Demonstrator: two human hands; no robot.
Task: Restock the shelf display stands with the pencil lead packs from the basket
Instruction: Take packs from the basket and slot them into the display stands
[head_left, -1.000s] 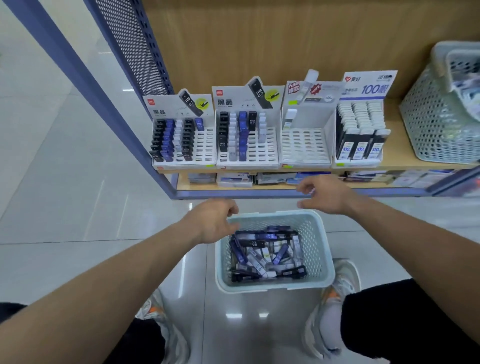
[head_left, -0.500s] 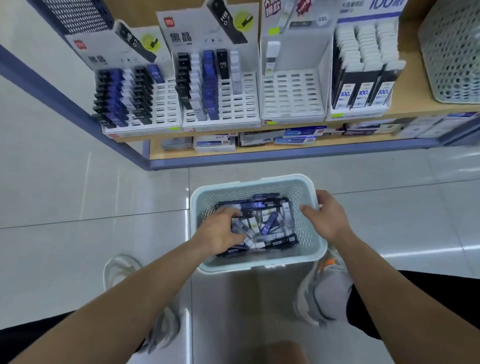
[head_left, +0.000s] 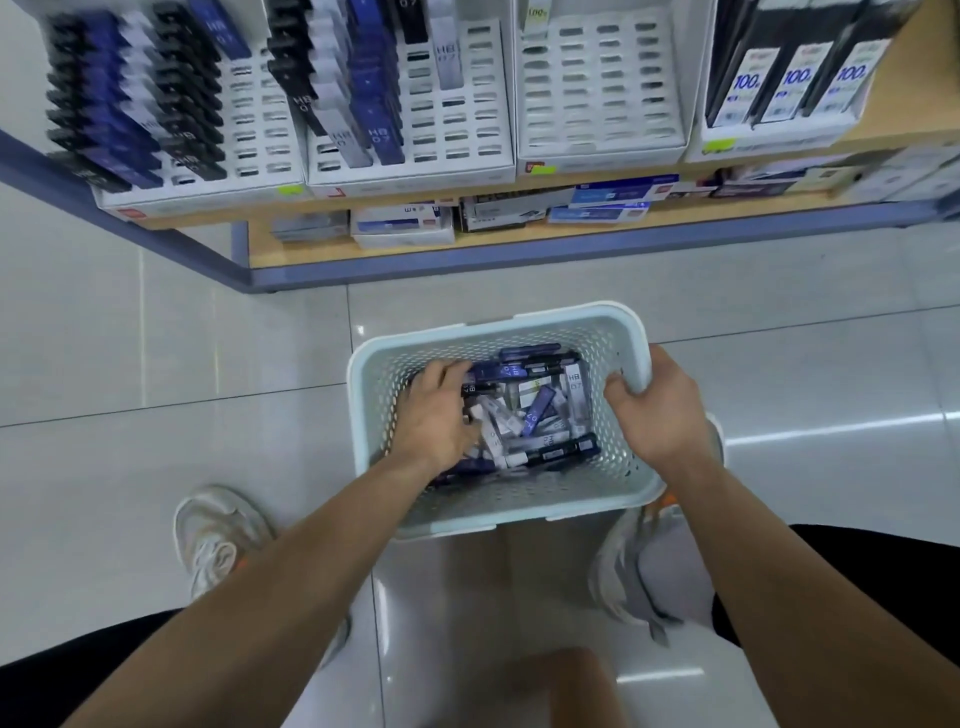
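Here, right hand (head_left: 657, 415) clamps the basket (head_left: 498, 326) rim steady; left hand (head_left: 434, 415) burrows among pencil lead packs (head_left: 540, 410), grip unclear; best gather matching grades.

Left hand (head_left: 434, 415) dropped into packs (head_left: 543, 410), right hand (head_left: 657, 410) gripped basket (head_left: 498, 326)

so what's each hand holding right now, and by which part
Right hand grips the basket by its right rim. Left hand is among the lead packs; whether it holds one cannot be told.
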